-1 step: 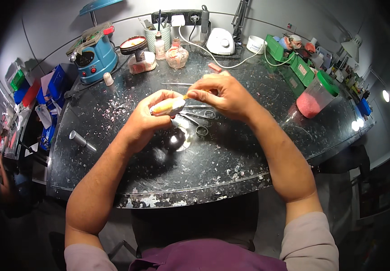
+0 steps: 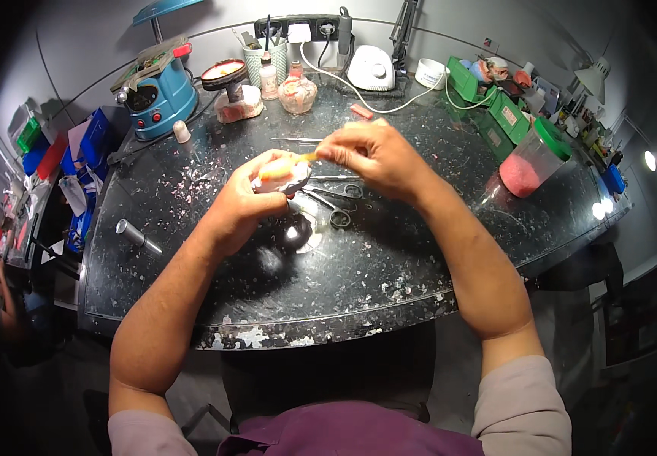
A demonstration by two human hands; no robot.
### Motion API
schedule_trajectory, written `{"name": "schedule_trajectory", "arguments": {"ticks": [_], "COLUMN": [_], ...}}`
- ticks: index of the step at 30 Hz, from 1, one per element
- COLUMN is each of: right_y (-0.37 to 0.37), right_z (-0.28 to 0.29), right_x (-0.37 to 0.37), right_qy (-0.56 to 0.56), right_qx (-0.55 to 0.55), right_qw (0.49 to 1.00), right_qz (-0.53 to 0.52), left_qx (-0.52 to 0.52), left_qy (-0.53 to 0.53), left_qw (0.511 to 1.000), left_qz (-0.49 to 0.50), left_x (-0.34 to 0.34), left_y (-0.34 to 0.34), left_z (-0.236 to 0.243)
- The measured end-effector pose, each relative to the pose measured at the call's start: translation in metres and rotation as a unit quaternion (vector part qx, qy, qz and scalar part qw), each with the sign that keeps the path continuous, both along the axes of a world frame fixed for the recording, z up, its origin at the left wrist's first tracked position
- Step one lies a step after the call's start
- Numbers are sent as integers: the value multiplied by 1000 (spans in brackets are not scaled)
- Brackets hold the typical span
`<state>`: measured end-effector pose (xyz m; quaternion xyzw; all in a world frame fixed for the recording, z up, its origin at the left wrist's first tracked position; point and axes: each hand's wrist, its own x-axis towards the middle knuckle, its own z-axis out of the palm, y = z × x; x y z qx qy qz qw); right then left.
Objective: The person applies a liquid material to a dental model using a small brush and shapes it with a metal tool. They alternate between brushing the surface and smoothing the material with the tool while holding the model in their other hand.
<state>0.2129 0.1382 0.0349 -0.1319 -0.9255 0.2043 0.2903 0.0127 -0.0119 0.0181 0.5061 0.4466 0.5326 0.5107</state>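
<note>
Bracing the white, rounded, yellow-topped piece [image 2: 274, 174] in the curled fingers of the left hand [image 2: 243, 194], above the scuffed black tabletop [image 2: 389, 243], should steady the slim yellow strip [image 2: 308, 157] the right hand [image 2: 378, 158] pinches.

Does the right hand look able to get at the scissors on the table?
Probably yes: the scissors lie close to the right hand, with their loops uncovered. That hand is pinching a yellow stick, though, so it may need to put that down first.
</note>
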Motion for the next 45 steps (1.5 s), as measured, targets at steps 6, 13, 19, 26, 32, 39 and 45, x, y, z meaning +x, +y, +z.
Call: {"name": "schedule_trajectory", "arguments": {"ticks": [6,13,19,26,32,39,45], "right_y": [-4,26,-3,37,1,47,37], "right_z": [13,12,4,7,-5,-3,-9], "right_x": [4,25,2,31,-1,32,20], "right_qy": [61,11,3,68,22,55,43], "right_qx": [17,80,41,121,42,46,-48], "right_qw": [998,994,999,966,999,963,977], "right_qz": [1,-79,-9,-220,6,-262,-205], "left_qx": [13,49,110,79,120,126,144], "left_qy": [-38,-19,29,21,105,136,216], "left_qw": [999,999,991,993,981,973,947], "left_qz": [19,1,66,85,107,134,188], "left_x": [3,4,2,2,0,1,-5], "left_y": [0,1,7,6,7,9,9], "left_z": [-1,-1,-13,-8,-14,-12,-18]}}
